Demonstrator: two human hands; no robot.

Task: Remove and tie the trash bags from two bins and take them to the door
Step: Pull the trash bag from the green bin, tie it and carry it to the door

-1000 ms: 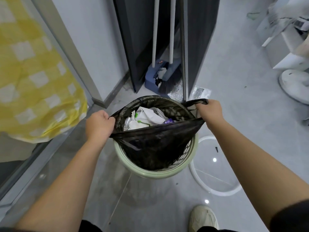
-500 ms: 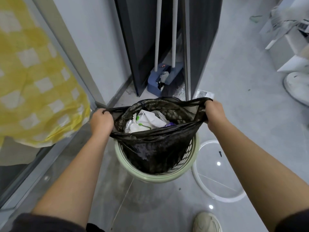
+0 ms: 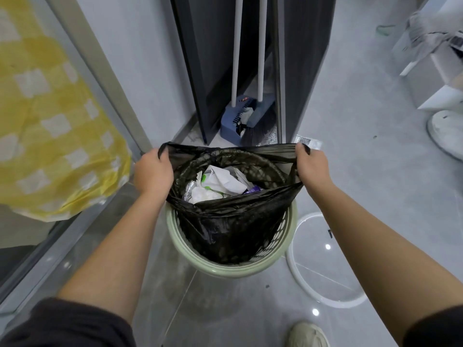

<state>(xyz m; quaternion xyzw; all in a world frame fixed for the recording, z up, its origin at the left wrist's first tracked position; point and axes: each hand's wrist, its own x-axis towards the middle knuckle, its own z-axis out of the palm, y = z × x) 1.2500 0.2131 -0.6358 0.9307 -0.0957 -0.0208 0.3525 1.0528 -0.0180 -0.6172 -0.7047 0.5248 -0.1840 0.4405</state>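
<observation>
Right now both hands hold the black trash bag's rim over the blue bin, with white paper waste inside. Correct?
Not quite: the head view shows the bin is pale green, not blue. The left hand and right hand do hold the black trash bag by its rim, white paper waste inside.

Glossy grey tiled floor, my view down: green bin standing on it, white ring flat just beside, blue dustpan beyond.

Over the last second both hands rose, drawing the black trash bag higher out of the green bin. The left hand and right hand moved farther apart, stretching its mouth wider and taut.
</observation>
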